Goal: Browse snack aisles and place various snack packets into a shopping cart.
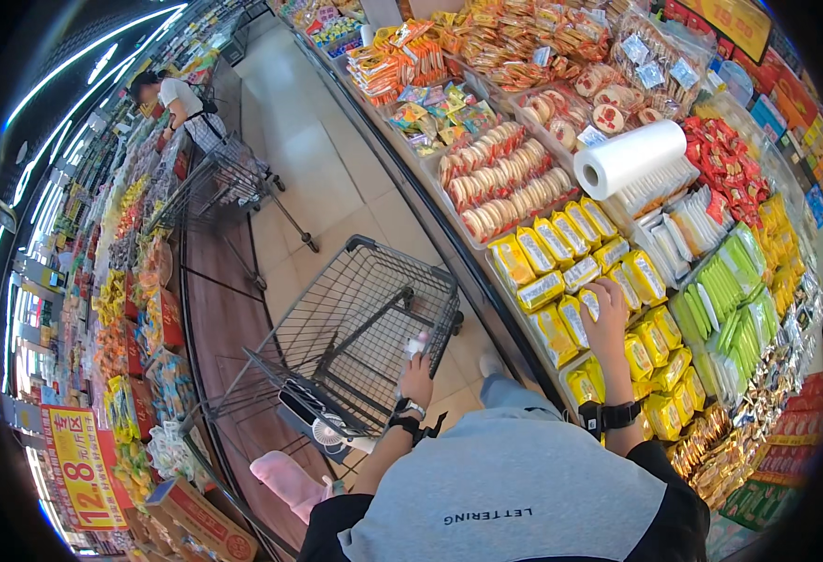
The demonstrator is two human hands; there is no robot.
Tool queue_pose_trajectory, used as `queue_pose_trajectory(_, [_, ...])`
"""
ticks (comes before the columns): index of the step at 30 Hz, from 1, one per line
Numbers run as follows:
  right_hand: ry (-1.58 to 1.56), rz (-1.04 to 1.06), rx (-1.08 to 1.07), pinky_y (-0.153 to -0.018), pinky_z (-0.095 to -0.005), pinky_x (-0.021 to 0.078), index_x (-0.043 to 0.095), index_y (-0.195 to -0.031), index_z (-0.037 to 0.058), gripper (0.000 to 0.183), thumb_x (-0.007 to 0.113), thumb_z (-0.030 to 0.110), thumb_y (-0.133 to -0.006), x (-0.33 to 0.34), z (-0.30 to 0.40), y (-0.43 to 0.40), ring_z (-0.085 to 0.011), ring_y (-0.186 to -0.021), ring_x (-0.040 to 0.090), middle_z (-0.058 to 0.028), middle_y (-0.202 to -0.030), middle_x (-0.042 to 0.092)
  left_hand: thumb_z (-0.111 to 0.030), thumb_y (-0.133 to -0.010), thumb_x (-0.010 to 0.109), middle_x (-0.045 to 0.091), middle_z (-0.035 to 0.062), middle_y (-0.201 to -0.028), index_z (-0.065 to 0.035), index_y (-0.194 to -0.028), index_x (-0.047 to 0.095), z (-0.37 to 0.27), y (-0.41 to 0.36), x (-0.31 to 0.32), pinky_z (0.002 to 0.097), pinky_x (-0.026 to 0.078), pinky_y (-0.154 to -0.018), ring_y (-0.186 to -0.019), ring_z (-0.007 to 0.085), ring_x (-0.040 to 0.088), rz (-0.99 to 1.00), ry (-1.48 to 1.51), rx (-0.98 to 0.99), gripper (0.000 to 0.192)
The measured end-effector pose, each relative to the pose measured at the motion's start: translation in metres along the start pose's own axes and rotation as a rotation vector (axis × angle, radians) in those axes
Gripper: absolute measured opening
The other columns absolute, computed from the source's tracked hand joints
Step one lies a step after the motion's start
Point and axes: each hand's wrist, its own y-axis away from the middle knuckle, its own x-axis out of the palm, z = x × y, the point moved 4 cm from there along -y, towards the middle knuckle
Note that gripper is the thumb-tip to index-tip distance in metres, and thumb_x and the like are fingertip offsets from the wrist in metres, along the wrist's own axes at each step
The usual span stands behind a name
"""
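My left hand (417, 385), with a watch and a dark strap at the wrist, holds a small white-and-pink object (417, 342) over the wire shopping cart (355, 316). What that object is cannot be made out. My right hand (604, 316) is over the display bin, its thumb and fingers around a yellow wrapped snack packet (589, 303). More yellow packets (553, 331) lie in rows around it. A dark strap with a small device (604, 418) circles the right wrist.
A plastic bag roll (629, 160) lies among bins of round biscuits (503, 175) and green packets (724, 281). A white fan (327, 430) is at the cart's handle end. Farther up the aisle, a person (187, 105) stands by another cart (222, 175). Shelves line the left.
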Motion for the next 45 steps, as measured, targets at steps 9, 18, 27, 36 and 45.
queue_pose_trajectory(9, [-0.156, -0.14, -0.025, -0.077, -0.0363, 0.0415, 0.057, -0.084, 0.0041, 0.015, 0.058, -0.002, -0.07, 0.011, 0.009, -0.051, -0.0289, -0.089, 0.052, -0.0116, -0.091, 0.054, -0.005, -0.073, 0.051, 0.042, 0.0088, -0.122, -0.006, -0.115, 0.046, 0.017, -0.047, -0.007, 0.038, 0.048, -0.08, -0.106, 0.0286, 0.046, 0.06, 0.011, -0.027, 0.042])
queue_pose_trajectory(18, [-0.379, 0.028, -0.016, -0.071, -0.034, 0.0447, 0.056, -0.082, 0.0022, 0.014, 0.057, -0.005, -0.07, 0.062, 0.026, -0.091, -0.0285, -0.081, 0.055, -0.0122, -0.085, 0.054, -0.002, -0.074, 0.049, 0.038, 0.0148, -0.128, -0.0083, -0.105, 0.054, 0.051, -0.107, -0.014, 0.0392, 0.042, -0.087, -0.109, 0.0329, 0.044, 0.046, 0.05, -0.053, 0.031])
queue_pose_trajectory(27, [-0.358, 0.141, -0.044, -0.069, -0.0337, 0.0457, 0.057, -0.082, 0.0024, 0.013, 0.057, -0.004, -0.071, 0.121, 0.063, -0.139, -0.0285, -0.079, 0.056, -0.0117, -0.085, 0.055, -0.006, -0.075, 0.051, 0.039, 0.0146, -0.129, -0.0115, -0.099, 0.058, 0.097, -0.19, -0.023, 0.0413, 0.043, -0.084, -0.108, 0.0327, 0.045, 0.05, 0.058, -0.122, 0.026])
queue_pose_trajectory(36, [-0.309, 0.188, -0.096, -0.068, -0.0335, 0.0456, 0.057, -0.083, 0.0022, 0.014, 0.057, -0.004, -0.071, 0.202, 0.14, -0.204, -0.0277, -0.076, 0.056, -0.0117, -0.084, 0.055, -0.007, -0.071, 0.055, 0.047, 0.0156, -0.122, -0.0112, -0.087, 0.063, 0.164, -0.284, -0.039, 0.0399, 0.046, -0.079, -0.1, 0.0323, 0.052, -0.169, 0.137, -0.187, 0.018])
queue_pose_trajectory(45, [-0.125, 0.169, -0.192, -0.067, -0.0367, 0.0456, 0.057, -0.086, 0.0043, 0.016, 0.059, 0.002, -0.071, 0.249, 0.193, -0.289, -0.0304, -0.079, 0.056, -0.0115, -0.087, 0.054, -0.007, -0.071, 0.056, 0.048, 0.0169, -0.12, -0.0102, -0.08, 0.061, 0.224, -0.352, -0.04, 0.0379, 0.049, -0.069, -0.087, 0.0298, 0.055, -0.334, 0.105, -0.147, 0.011])
